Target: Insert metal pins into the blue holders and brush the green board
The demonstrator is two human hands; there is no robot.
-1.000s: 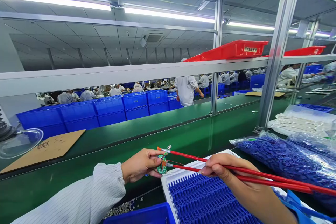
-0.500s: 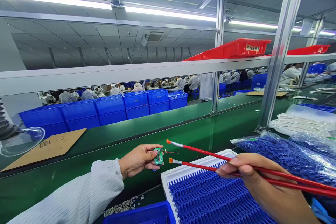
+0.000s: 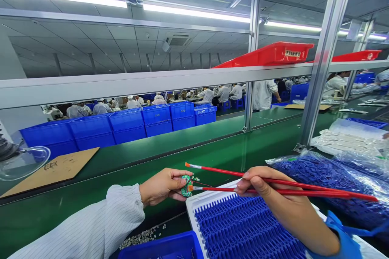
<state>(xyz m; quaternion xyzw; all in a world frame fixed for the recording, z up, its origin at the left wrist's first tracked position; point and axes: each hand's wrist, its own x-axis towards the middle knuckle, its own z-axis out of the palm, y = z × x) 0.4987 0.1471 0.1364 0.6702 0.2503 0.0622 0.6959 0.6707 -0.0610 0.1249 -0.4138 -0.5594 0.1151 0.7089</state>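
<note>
Our left hand [image 3: 162,188] pinched a green circuit board [image 3: 187,186] over the conveyor tabletop [image 3: 212,158]. Our right hand [image 3: 273,194] gripped red tweezers [image 3: 304,183], one tip on the board, above a white tray [image 3: 191,218] beside bagged blue parts [image 3: 316,182].

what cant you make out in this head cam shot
In the head view:
Circuit board: its back is hidden by the left hand, and its parts are too small to identify.
Red-handled tool: its tips are too small to tell how they meet the board.
Blue bin: contents cut off by the bottom edge.
Red tray: label too small to read.
</note>
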